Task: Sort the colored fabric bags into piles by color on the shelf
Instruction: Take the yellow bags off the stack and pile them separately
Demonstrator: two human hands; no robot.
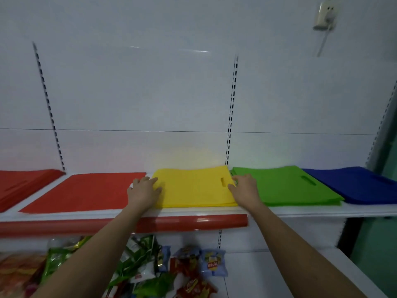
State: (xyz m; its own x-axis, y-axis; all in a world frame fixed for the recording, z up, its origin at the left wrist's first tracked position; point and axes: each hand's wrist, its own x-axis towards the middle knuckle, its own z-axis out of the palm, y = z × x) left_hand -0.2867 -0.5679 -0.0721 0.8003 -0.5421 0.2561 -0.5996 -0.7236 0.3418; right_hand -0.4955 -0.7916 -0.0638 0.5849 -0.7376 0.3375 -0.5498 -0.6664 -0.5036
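While you stood facing the shelf [300,211], both of your hands lay on the yellow pile [193,190], which sat near the middle of the shelf, its near edge close to the shelf's front edge. Your left hand [144,191] rested flat on the pile's left edge, fingers spread wide and fairly straight, gripping nothing. Your right hand [245,188] rested on the pile's right edge beside the handle slot [223,182], fingers loosely extended and open; whether its fingertips pressed the yellow cloth or the neighbouring green one, I cannot tell.

Along the shelf the bags lay in flat stacks by colour. A red pile [86,192] sat just left of the yellow one, with a narrow strip of white shelf between them. Another red pile [21,183] lay farther left, toward the shelf's left end, on a separate shelf section. A green pile [296,186] lay just right of the yellow one, touching or nearly touching it at the back edge. A blue pile [361,186] sat at the right end, its left edge tucked against the green one.

A red strip [193,223] ran along the front edge of the shelf under the red and yellow piles. On the lower shelf [268,276], snack packets [193,267] lay in a loose heap toward its left side. A white wall socket [324,16] hung on the wall above the right end.
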